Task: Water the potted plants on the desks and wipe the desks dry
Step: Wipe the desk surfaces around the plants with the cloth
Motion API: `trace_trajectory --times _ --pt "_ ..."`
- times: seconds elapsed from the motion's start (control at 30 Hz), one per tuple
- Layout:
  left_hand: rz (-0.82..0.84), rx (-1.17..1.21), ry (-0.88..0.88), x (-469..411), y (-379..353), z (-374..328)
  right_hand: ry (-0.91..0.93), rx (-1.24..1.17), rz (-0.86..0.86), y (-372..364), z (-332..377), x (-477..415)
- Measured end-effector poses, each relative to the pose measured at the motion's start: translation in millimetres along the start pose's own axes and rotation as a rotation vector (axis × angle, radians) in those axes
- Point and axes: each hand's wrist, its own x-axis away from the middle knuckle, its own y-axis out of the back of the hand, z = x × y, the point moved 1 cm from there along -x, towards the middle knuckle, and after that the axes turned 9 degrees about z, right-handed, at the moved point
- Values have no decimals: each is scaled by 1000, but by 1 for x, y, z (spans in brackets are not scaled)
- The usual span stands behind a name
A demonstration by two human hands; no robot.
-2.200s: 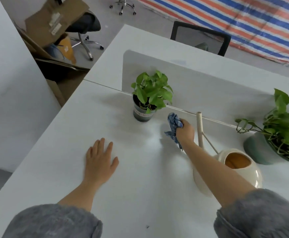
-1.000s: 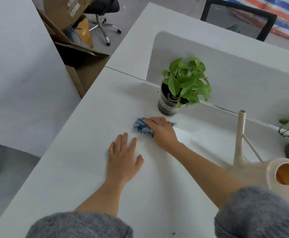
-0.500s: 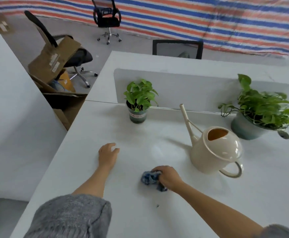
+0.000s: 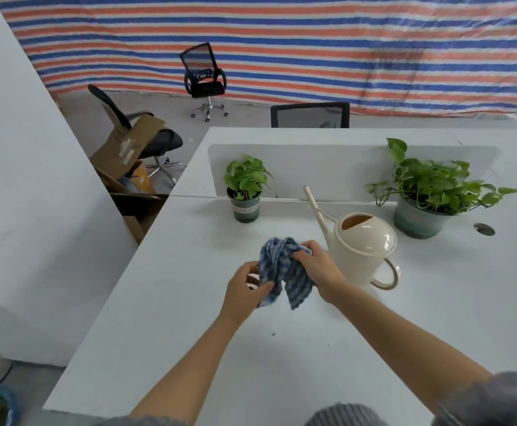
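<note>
Bunching above the white desk (image 4: 171,318), a blue checked cloth (image 4: 282,272) is pinched between the left hand (image 4: 245,287) and right hand (image 4: 315,265), beside a cream watering can (image 4: 361,250).

Grey fuzzy sleeves (image 4: 490,398) — pushed up both forearms — bare hands.

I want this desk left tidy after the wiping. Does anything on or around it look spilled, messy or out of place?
No puddle shows on the desk, but a few dark specks lie near its front, possibly soil. To the left, flattened cardboard is slumped over an office chair. The watering can and both pots stand upright.
</note>
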Motion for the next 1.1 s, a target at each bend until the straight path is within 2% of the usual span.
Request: trace_trajectory --times 0.07,0.2,0.3,0.43,0.5,0.6,0.67,0.93,1.1 --pt "-83 24 -19 4 5 -5 20 -38 29 6 5 5" --pt "-246 227 35 13 28 -22 51 -70 126 25 11 17" --pt "-298 312 52 13 47 -38 121 -4 160 39 10 24" --pt "-239 280 -4 20 56 -66 156 157 200 43 4 33" --pt "-197 233 -50 22 54 -79 144 130 254 41 1 34" --pt "-130 185 -107 26 51 -99 100 2 424 34 -5 40" --pt "-85 138 -147 27 49 -109 92 15 482 27 -8 42" --pt "-38 39 -177 33 50 -126 240 144 263 14 -3 38" --pt "-6 -171 -88 37 62 -116 407 -99 105 37 16 36"
